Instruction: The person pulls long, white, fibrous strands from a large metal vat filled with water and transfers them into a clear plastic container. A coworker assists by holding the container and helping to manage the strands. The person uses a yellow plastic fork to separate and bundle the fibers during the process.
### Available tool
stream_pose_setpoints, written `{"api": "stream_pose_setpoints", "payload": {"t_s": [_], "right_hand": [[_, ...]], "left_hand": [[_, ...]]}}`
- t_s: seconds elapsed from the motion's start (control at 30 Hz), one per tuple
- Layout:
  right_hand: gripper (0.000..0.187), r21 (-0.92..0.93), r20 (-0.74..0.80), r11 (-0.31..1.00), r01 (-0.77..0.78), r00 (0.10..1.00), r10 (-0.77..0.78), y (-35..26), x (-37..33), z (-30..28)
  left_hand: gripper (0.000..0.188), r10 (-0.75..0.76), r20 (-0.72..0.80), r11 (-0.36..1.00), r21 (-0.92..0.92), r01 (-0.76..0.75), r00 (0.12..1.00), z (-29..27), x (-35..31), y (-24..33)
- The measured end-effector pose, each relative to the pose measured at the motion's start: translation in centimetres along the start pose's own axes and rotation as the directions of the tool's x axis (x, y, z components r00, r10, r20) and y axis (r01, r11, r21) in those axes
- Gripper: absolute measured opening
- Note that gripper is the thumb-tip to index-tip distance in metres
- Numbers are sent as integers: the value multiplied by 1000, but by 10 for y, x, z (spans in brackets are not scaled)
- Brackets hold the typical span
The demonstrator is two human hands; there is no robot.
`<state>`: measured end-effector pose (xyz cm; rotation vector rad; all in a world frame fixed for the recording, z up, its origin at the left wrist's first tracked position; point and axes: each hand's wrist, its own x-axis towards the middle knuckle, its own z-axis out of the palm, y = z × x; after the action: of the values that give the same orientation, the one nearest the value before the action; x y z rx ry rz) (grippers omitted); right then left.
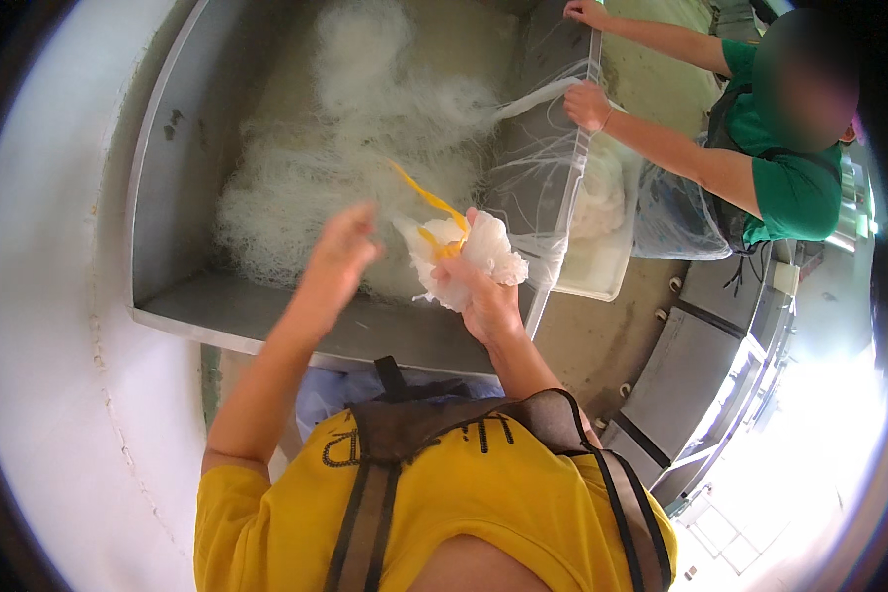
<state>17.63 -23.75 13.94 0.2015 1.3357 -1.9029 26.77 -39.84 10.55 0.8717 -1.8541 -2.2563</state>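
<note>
My right hand (481,298) is closed around a bunched, wet-looking bundle of white translucent strands (500,252). A yellow strip (426,190) runs through the bundle, and its loose end sticks up to the far left. My left hand (343,259) is raised beside the bundle, apart from it; motion smears its fingers. Below both hands lies a large tangled mass of the same fine white strands (286,187), spread through a steel tank (192,128). What kind of strands they are, I cannot tell.
Across the tank's right rim (574,168), a co-worker in a green shirt (801,197) grips a length of white strands (541,97). Under that rim stands a pale plastic tub (612,266). Steel cabinets (686,370) are farther right; a white wall (44,296) borders the left.
</note>
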Motion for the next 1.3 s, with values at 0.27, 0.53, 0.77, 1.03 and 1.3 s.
{"api": "stream_pose_setpoints", "payload": {"t_s": [0.27, 0.53, 0.77, 1.03, 1.3], "right_hand": [[60, 37, 44, 999, -3, 999, 2, -3, -11, -6], [57, -9, -113, 997, 73, 991, -73, 11, -18, -9], [47, 32, -214, 999, 8, 977, -1, 34, -26, -21], [47, 100, -48, 977, -186, 980, 192, 24, -30, -22], [45, 87, -88, 983, -159, 982, 167, 27, -21, -20]], "left_hand": [[20, 250, 350, 952, 81, -295, 903, 38, 4, -8], [8, -22, 428, 987, -134, 87, 904, 39, -7, -29], [8, -120, 161, 929, -331, 168, 980, 49, -28, -39], [9, 297, 293, 709, 570, -416, 909, 25, -14, -41], [36, -291, 262, 529, -757, 383, 920, -4, 3, -57]]}}
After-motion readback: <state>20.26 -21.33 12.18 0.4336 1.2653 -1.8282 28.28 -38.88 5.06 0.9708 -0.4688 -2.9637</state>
